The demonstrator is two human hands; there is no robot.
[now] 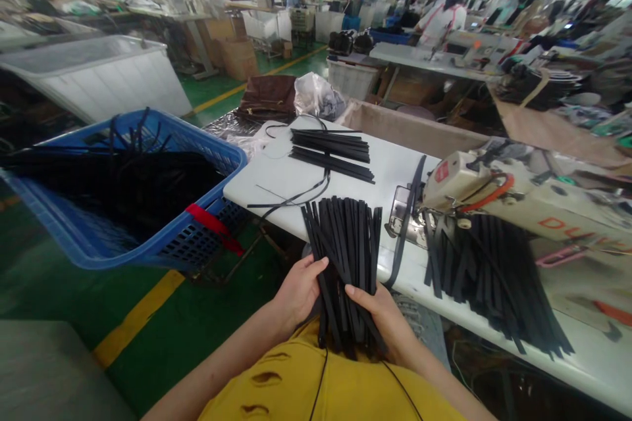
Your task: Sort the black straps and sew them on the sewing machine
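A thick bundle of black strips point(345, 237) is held upright in front of my body, its top fanned out over the table's edge. My left hand point(302, 286) grips the bundle's left side, thumb laid across the strips. On the right side my right hand point(376, 309) is closed round it, thumb on the front. Beyond the bundle, two flat stacks of black strips point(330, 146) lie on the white table point(269, 174), bound with a thin black cord. Another fan of black strips point(486, 270) rests at the right, partly under the sewing machine point(498, 191).
At the left stands a blue plastic basket point(148, 260) full of dark strips, a red band point(214, 229) tied to its rim. A single black strap point(409, 223) crosses the machine plate. A white bin point(99, 72) is behind the basket. Other people work at far tables.
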